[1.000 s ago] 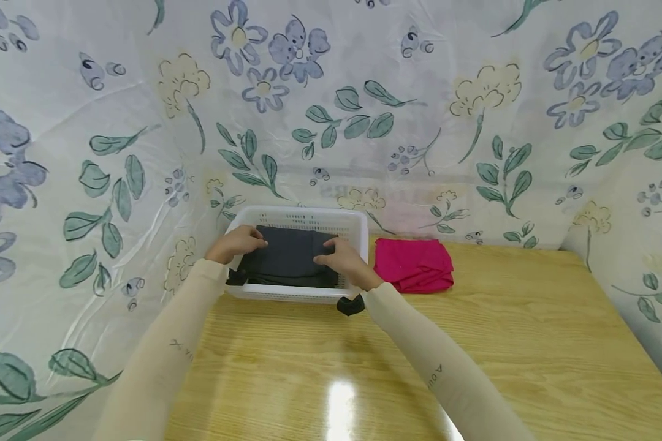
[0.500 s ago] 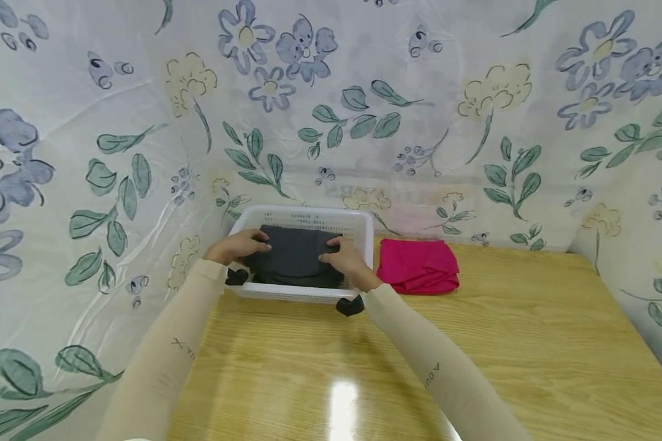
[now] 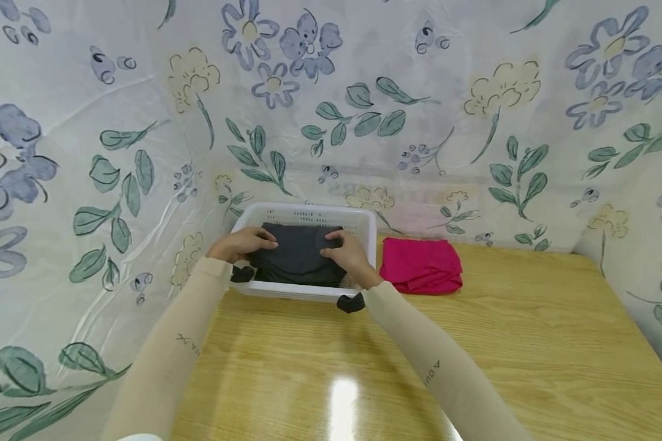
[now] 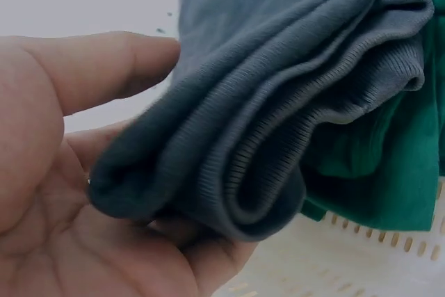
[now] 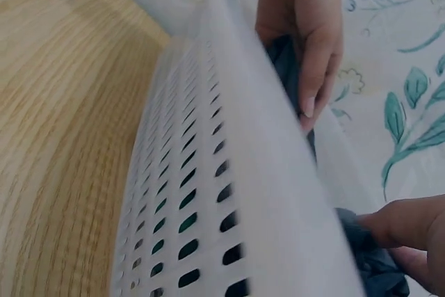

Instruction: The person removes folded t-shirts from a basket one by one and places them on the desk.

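Observation:
A folded dark grey garment (image 3: 298, 248) with ribbed edges lies in a white plastic basket (image 3: 303, 291), spread between the two hands. My left hand (image 3: 244, 242) grips its left end. In the left wrist view the thumb lies over the folded layers of the garment (image 4: 264, 53) and the fingers are under them. The right hand (image 3: 350, 254) pinches the right end, as the right wrist view also shows with its fingers (image 5: 410, 224) at the dark cloth. Beneath the grey layers a green cloth (image 4: 389, 179) shows in the left wrist view.
Right of the basket, a folded bright pink cloth (image 3: 422, 264) lies on the wooden table (image 3: 507, 331). A flower-printed sheet (image 3: 320, 122) hangs behind the table and along both sides. The basket stands close to the sheet at the back left.
The left hand has moved slightly right and inward with the garment's left end. Both hands keep hold of the garment. The head view has shifted a little.

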A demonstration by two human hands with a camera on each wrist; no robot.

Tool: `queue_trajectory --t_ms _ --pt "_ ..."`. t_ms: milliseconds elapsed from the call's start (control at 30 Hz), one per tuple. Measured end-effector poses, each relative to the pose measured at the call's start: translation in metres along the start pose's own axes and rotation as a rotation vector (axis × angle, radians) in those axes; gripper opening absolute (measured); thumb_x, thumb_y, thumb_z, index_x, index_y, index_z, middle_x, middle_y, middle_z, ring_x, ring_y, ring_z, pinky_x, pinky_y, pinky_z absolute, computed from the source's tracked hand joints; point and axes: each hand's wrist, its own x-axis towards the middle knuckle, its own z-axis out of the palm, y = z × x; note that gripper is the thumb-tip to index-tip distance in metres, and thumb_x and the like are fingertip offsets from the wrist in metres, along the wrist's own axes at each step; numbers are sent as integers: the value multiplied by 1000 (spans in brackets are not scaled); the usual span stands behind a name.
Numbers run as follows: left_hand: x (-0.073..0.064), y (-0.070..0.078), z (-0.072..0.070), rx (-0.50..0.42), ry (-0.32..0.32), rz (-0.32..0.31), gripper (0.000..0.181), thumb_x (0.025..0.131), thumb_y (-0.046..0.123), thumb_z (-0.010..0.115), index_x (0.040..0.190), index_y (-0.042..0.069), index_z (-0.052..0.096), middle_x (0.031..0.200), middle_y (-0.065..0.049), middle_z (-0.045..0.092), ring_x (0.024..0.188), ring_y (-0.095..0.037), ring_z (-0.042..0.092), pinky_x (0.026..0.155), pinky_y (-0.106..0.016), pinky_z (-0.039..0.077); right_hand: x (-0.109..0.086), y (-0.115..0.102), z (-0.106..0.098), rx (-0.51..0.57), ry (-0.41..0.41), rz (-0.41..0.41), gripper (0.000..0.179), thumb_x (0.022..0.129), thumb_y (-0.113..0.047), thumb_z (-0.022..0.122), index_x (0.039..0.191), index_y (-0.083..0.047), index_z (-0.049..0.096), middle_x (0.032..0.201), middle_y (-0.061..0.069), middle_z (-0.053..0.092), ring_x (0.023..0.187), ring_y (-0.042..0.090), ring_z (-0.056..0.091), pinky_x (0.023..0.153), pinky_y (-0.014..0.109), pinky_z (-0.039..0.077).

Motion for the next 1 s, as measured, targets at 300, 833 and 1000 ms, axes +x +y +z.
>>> queue_trajectory --t_ms 300,833,1000 --pt "2 -3 -1 -15 1 7 43 105 16 61 141 -6 51 128 -19 51 99 -23 57 77 -34 51 0 -3 2 11 15 -55 35 93 -11 76 127 -11 67 145 10 57 134 28 52 110 42 44" --pt "3 2 1 -43 9 -7 43 105 16 60 142 -5 51 129 -19 51 98 -22 57 77 -36 53 4 -12 0 418 -95 134 96 89 -9 81 163 -11 19 162 15 34 142 31 44 116 46 37" --pt "4 0 2 -31 17 -14 39 106 16 59 139 -4 52 134 -21 49 101 -25 56 77 -35 52 3 -5 -2 325 -146 181 96 91 -19 80 165 -13 19 163 12 37 148 33 36 118 50 32"
